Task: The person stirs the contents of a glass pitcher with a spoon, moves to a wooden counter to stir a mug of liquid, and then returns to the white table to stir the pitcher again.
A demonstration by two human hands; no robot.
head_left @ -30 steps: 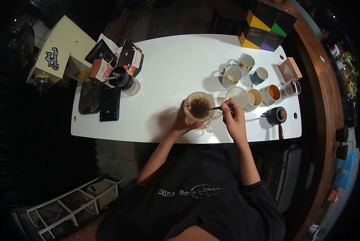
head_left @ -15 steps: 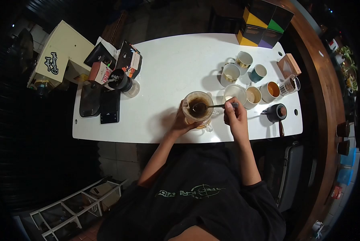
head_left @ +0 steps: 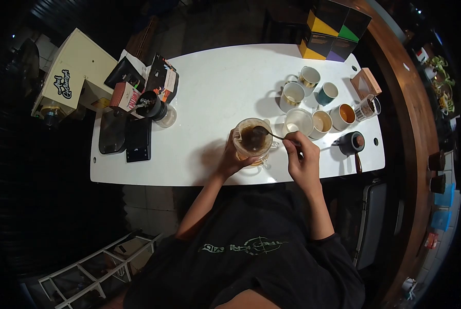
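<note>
Near the front edge of the table, a clear coffee dripper (head_left: 239, 133) holds a paper filter with wet brown coffee. It sits on a glass server (head_left: 265, 164), mostly hidden beneath it. My left hand (head_left: 231, 161) is wrapped around the dripper's left side; some fingers are hidden behind it. Between the thumb and fingers of my right hand (head_left: 304, 160) is the handle of a spoon (head_left: 276, 136). The dark bowl of the spoon is over the coffee, inside the dripper's far rim. Just beyond my right hand stands a clear glass cup (head_left: 298, 121).
Several cups, among them a teal cup (head_left: 327, 93) and a white mug (head_left: 342, 117), stand at right. A portafilter (head_left: 350, 143) lies near the right edge. On the left are a hand grinder (head_left: 152, 105), a black scale (head_left: 138, 140) and a cream machine (head_left: 76, 72).
The spoon's bowl has moved to the far side of the coffee and the handle tilts more. My right hand has turned and shifted slightly. My left hand stays on the dripper.
</note>
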